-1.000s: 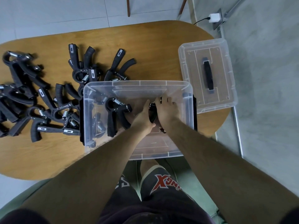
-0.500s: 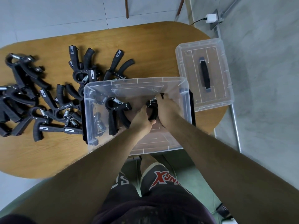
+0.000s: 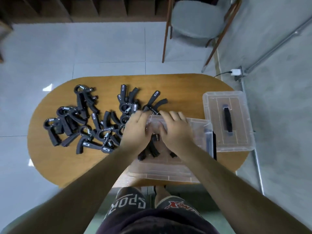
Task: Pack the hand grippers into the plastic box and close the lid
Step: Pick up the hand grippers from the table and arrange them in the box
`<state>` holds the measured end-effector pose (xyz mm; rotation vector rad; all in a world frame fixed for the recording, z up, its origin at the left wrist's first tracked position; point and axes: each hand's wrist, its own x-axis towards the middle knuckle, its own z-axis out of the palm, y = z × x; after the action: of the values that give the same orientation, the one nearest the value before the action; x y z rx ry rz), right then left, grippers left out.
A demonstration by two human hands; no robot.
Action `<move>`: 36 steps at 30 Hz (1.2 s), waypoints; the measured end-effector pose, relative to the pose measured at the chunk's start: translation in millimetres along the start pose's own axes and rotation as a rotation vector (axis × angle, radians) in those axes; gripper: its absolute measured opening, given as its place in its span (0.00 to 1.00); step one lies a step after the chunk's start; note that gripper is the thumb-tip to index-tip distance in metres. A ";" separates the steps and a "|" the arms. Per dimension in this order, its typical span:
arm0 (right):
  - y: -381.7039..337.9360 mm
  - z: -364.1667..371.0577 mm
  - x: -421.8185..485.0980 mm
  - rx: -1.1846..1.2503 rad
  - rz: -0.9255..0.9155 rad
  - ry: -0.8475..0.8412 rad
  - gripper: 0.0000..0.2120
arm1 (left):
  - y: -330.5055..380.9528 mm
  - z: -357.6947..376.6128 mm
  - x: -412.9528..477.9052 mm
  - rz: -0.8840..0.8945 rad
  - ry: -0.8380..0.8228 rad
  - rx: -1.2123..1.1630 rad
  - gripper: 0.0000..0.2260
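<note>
Hand grippers (image 3: 94, 125) litter the oval table (image 3: 182, 88); both hands, left (image 3: 137, 130) and right (image 3: 176, 130), hover open-fingered over the plastic box (image 3: 168, 173). Shorts (image 3: 128, 203) read "SPOR".

hand grippers (image 3: 94, 125) crowd table's left, near edge (image 3: 76, 168) bare

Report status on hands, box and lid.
Left hand and right hand both over the clear plastic box, grip unclear. Black hand grippers mostly on the wooden table. Clear lid off, right of the box.
</note>
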<state>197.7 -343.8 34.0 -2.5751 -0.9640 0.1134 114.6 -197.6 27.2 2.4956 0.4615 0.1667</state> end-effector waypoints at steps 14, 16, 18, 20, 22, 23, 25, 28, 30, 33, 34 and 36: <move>-68.4 102.0 154.4 0.081 0.285 -0.638 0.19 | -138.2 10.5 69.7 -0.553 -0.355 -0.085 0.24; -63.7 114.6 164.7 0.117 0.347 -0.715 0.23 | -148.5 16.0 71.5 -0.588 -0.402 -0.160 0.25; -59.5 124.4 171.8 0.152 0.408 -0.780 0.29 | -155.0 20.0 71.5 -0.608 -0.440 -0.223 0.27; -54.6 132.5 174.0 0.188 0.449 -0.774 0.29 | -158.2 22.1 69.3 -0.603 -0.430 -0.256 0.27; -51.9 138.1 173.6 0.216 0.461 -0.745 0.27 | -156.6 22.7 65.8 -0.584 -0.396 -0.304 0.26; -51.9 138.5 173.2 0.239 0.462 -0.740 0.23 | -154.4 23.0 64.0 -0.564 -0.385 -0.328 0.25; -51.7 138.6 171.4 0.312 0.473 -0.735 0.11 | -148.6 24.3 60.0 -0.546 -0.378 -0.375 0.24; -53.1 136.6 170.3 0.393 0.451 -0.713 0.09 | -143.5 25.3 55.6 -0.603 -0.329 -0.447 0.23; -53.5 129.8 169.0 0.412 0.433 -0.667 0.14 | -140.1 21.8 52.4 -0.623 -0.295 -0.431 0.22; -52.3 116.5 168.5 0.523 0.450 -0.556 0.09 | -136.2 13.3 46.4 -0.618 -0.231 -0.426 0.22; -52.0 110.1 168.3 0.561 0.460 -0.508 0.09 | -133.5 8.9 44.9 -0.608 -0.213 -0.425 0.22; -51.4 93.8 167.4 0.651 0.500 -0.393 0.12 | -129.3 1.3 45.6 -0.581 -0.162 -0.368 0.23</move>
<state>273.9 -169.4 -22.9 -2.1347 -0.2823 0.9300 120.1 -82.8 -47.4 1.9111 0.9649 -0.1664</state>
